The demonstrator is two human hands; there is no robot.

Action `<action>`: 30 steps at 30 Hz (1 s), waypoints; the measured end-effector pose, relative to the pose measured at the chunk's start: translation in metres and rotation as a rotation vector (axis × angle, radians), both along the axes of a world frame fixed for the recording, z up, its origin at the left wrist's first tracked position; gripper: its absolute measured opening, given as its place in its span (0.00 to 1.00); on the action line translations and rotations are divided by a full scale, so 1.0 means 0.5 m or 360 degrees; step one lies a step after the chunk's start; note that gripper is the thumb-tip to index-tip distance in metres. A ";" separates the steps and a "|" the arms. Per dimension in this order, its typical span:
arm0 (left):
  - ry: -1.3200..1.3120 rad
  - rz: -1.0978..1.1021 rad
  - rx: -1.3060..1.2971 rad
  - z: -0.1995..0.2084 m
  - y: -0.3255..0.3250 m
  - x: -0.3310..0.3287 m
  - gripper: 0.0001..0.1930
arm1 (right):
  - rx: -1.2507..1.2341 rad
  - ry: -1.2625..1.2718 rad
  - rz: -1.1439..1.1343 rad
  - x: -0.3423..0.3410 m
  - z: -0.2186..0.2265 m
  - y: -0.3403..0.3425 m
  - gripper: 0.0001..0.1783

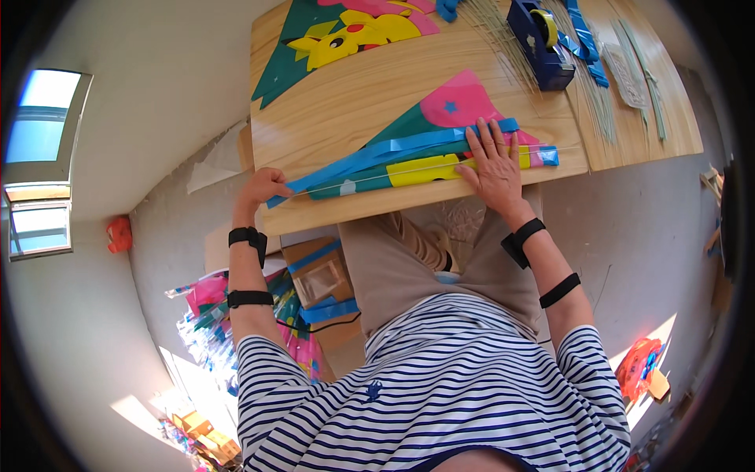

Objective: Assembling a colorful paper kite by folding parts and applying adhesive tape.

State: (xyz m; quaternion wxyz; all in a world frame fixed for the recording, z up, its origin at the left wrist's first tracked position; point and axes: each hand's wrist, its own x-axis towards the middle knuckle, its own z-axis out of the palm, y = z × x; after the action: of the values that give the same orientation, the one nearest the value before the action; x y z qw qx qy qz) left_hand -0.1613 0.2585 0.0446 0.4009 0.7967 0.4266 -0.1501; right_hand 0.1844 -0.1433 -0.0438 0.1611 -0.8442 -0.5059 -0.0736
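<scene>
A folded kite sheet (464, 106) in green, pink and yellow lies along the table's near edge. Across it runs a long blue ribbon (393, 148), and just nearer to me a thin pale rod (377, 179) crosses the sheet lengthwise. My left hand (266, 187) is closed at the ribbon's left end, pinching it near the table's corner; the fingertips are partly hidden. Flat on the right part of the sheet and ribbon rests my right hand (497, 167), its fingers stretched out and pressing down.
Another printed sheet (377, 31) with a yellow cartoon figure lies at the far left of the wooden table (338, 98). Far right are a blue tape dispenser (543, 47) and bundles of thin rods (503, 39). A cardboard box (318, 271) and colourful sheets stand below left.
</scene>
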 end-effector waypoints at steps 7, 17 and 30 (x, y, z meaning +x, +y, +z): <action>-0.0338 0.0110 0.0479 0.019 -0.056 0.091 0.12 | -0.0003 -0.0019 -0.0002 0.004 0.000 -0.007 0.43; -0.0450 -0.0245 0.0428 -0.092 -0.107 0.234 0.10 | -0.0009 -0.0025 0.0019 0.004 -0.003 0.000 0.44; -0.0519 -0.0194 0.0161 -0.020 -0.118 0.240 0.08 | -0.0006 0.0001 0.0007 0.003 0.001 -0.003 0.43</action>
State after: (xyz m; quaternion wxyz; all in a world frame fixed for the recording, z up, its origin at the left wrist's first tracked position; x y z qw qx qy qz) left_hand -0.0414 0.1997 0.0345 0.4144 0.8540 0.3139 -0.0212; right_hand 0.1857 -0.1448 -0.0435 0.1597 -0.8434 -0.5079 -0.0720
